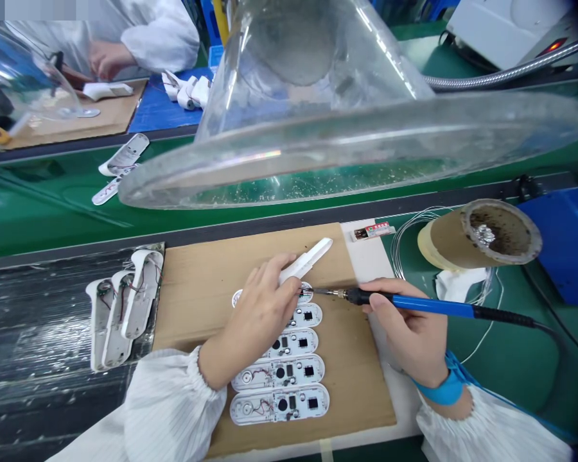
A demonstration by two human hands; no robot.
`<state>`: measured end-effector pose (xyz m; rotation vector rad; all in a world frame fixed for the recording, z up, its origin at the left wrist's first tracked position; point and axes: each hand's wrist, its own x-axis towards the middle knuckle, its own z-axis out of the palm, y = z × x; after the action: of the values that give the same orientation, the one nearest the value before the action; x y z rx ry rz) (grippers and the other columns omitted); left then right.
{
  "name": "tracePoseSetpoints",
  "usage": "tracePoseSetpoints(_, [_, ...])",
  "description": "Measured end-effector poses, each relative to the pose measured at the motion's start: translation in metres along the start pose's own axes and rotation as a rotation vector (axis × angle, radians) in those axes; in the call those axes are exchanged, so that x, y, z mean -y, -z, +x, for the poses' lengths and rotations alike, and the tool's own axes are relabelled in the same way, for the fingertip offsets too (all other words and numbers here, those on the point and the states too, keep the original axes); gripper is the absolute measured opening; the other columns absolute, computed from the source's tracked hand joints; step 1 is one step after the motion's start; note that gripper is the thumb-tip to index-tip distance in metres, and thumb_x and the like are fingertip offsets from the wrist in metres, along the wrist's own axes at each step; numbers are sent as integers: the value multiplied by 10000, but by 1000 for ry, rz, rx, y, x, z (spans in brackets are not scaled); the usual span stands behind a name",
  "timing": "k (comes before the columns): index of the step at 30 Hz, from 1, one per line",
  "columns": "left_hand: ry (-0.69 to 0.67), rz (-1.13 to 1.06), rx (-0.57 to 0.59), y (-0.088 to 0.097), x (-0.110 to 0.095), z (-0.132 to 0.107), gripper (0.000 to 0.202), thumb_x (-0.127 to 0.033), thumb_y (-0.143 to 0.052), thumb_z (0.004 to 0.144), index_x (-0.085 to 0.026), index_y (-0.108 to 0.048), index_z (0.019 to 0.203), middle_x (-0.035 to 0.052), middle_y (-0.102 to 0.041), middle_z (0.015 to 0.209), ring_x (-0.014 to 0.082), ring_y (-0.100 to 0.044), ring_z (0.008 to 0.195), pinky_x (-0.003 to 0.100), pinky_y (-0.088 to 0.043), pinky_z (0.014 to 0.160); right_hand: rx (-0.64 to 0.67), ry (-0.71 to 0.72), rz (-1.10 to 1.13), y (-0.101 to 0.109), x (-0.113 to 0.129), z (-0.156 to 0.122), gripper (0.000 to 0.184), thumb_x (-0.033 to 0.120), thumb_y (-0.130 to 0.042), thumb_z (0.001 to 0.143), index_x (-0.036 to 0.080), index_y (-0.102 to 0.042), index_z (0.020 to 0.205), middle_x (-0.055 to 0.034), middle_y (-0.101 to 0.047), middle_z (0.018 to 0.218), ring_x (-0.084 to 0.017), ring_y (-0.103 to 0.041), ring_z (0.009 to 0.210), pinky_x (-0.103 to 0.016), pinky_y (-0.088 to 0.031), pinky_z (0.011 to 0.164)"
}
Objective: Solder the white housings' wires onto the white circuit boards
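Observation:
In my right hand [409,327] is a soldering iron [419,305] with a blue handle, held like a pen. Its tip reaches the right end of the topmost circuit board in a white casing [308,292]. My left hand [257,314] is closed on a slim white plastic shell [312,258], which tilts up to the right above that board. The left palm hides much of the upper boards. Below it, several similar white casings with circuit boards [279,404] lie in a column on the cardboard [356,359]. A blue strap [446,385] circles my right wrist.
A clear fume hood [347,138] hangs low ahead. At right stand a brown cup [453,234], coiled solder wire [399,244] and a blue box [563,244]. White shells with wires [142,295] lie at left. A co-worker's hand [108,59] shows across the bench.

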<state>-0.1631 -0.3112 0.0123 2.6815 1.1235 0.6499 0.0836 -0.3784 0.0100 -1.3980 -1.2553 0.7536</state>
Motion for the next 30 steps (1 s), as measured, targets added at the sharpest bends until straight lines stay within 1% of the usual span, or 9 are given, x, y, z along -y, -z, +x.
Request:
tracePoseSetpoints(4, [6, 0, 4, 0, 0, 0, 110, -115, -547, 1079, -179, -608, 1014, 195, -601, 1421, 349, -673, 1209, 567, -646, 934, -27, -1, 3, 0, 1, 1, 107, 225, -723, 969, 269, -819, 981, -28, -807, 850, -174, -741, 651, -227, -527, 481])
tracePoseSetpoints(7, [6, 2, 3, 0, 0, 0, 112, -110, -550, 1076, -181, -605, 1010, 193, -603, 1411, 344, -672, 1206, 559, -643, 937, -47, -6, 24, 0, 1, 1, 103, 229, -729, 974, 271, -819, 999, -25, -804, 849, -173, -740, 653, -233, -542, 498])
tracePoseSetpoints(16, [2, -14, -1, 2, -2, 1, 110, -102, -553, 1072, -191, -597, 1025, 180, -607, 1421, 327, -659, 1198, 537, -628, 937, -39, -11, -2, 0, 1, 0, 106, 230, -723, 976, 273, -819, 991, -19, -789, 826, -167, -724, 650, -220, -493, 467])
tracePoseSetpoints(20, [2, 5, -3, 3, -2, 2, 114, -100, -542, 1071, -191, -600, 1032, 180, -612, 1417, 325, -662, 1190, 528, -625, 933, -28, -11, -9, 0, 2, 1, 105, 231, -721, 974, 258, -819, 996, -30, -798, 846, -173, -732, 650, -235, -516, 482])
tracePoseSetpoints(24, [13, 10, 0, 4, -3, 2, 119, -105, -535, 1072, -191, -601, 1022, 177, -625, 1399, 319, -664, 1167, 530, -623, 931, -23, 9, -12, -1, 4, 3, 109, 219, -722, 967, 261, -817, 1000, -19, -804, 847, -160, -725, 613, -240, -541, 505])
tracePoseSetpoints(30, [12, 10, 2, 3, -3, 3, 124, -97, -537, 1064, -189, -607, 1020, 177, -628, 1395, 319, -661, 1170, 525, -621, 934, -26, 46, -1, -3, 6, 5, 129, 199, -717, 956, 272, -818, 990, -11, -818, 878, -166, -762, 672, -253, -611, 604])
